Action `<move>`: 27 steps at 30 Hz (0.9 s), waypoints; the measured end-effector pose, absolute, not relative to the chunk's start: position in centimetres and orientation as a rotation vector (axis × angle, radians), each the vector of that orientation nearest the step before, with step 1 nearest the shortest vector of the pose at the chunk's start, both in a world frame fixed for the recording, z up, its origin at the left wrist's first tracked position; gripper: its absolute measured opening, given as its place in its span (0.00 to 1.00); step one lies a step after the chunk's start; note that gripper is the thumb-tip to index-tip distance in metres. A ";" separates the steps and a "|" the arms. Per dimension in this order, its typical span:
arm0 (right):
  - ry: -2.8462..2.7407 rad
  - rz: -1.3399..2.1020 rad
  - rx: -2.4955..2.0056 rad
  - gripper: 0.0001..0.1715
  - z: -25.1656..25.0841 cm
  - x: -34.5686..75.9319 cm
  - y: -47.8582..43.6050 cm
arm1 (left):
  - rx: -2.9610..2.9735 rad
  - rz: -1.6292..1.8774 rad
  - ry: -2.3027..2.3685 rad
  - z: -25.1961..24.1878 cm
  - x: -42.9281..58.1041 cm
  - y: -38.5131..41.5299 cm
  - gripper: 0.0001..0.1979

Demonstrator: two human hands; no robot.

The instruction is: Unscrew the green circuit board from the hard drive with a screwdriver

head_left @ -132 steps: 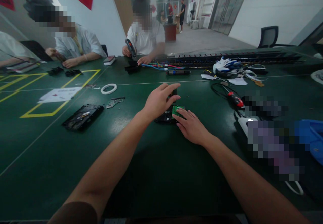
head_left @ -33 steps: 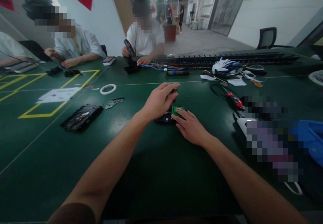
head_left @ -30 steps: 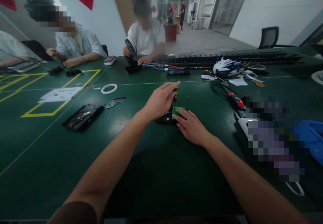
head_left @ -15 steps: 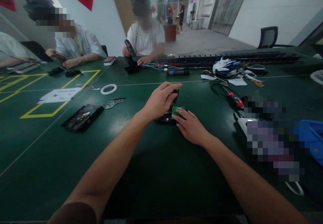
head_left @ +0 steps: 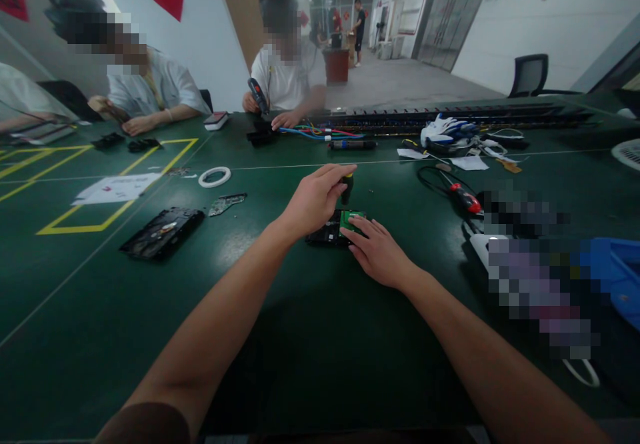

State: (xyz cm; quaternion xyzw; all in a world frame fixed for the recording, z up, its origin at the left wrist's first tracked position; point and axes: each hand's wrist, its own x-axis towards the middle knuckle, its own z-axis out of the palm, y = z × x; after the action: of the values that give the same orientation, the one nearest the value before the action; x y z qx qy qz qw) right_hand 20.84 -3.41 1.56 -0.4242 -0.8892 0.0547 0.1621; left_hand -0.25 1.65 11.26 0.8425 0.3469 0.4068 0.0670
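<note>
My left hand is closed around the dark handle of a screwdriver with a yellow band near its top. The tool stands roughly upright over a small black housing; its tip is hard to make out. Inside the housing lies a green circuit board. Resting flat on that board and the housing's right side is my right hand, fingers outstretched and gripping nothing. It covers part of both. To the left lie another black housing and a loose circuit board piece.
A roll of white tape and a paper sheet lie left. On the right are a red-black screwdriver, gloves and a blue container. Across the table a co-worker holds a power screwdriver beside coloured wires.
My left hand and the screwdriver have shifted very slightly. My right hand stays in place on the board; the camera view has moved a little.
</note>
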 end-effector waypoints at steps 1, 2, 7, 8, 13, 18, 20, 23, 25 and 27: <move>-2.538 0.157 -1.207 0.27 1.5 20.8 -3.4 | 2.539 1.221 1.049 11.3 -0.2 1.6 0.21; -2.537 0.159 -1.206 0.27 1.5 20.8 -3.4 | 2.541 1.216 1.054 11.3 -0.2 1.6 0.21; -2.538 0.163 -1.212 0.27 1.8 20.7 -3.5 | 2.544 1.227 1.091 11.3 -0.2 1.6 0.19; -2.540 0.159 -1.212 0.27 1.8 20.7 -3.5 | 2.542 1.233 1.089 11.3 -0.2 1.6 0.19; -2.547 0.143 -1.200 0.26 1.9 20.7 -3.6 | 2.540 1.256 1.071 11.3 -0.2 1.5 0.18; -2.530 0.140 -1.204 0.26 1.5 20.8 -3.5 | 2.551 1.243 1.073 11.5 -0.2 1.3 0.16; -2.525 0.145 -1.198 0.26 1.5 20.8 -3.4 | 2.545 1.244 1.078 11.5 -0.3 1.4 0.16; -2.537 0.146 -1.204 0.26 1.6 20.8 -3.5 | 2.546 1.264 1.080 11.4 -0.3 1.5 0.15; -2.545 0.139 -1.210 0.27 1.7 20.8 -3.5 | 2.548 1.275 1.092 11.2 -0.4 1.6 0.14; -2.542 0.137 -1.209 0.27 1.7 20.8 -3.5 | 2.547 1.284 1.109 11.1 -0.4 1.7 0.14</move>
State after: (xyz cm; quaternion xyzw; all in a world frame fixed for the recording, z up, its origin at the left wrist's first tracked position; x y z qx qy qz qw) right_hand 20.79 -3.50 1.68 -0.4233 -0.8903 0.0480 0.1610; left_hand -0.43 1.67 11.05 0.8315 0.3622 0.4192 0.0407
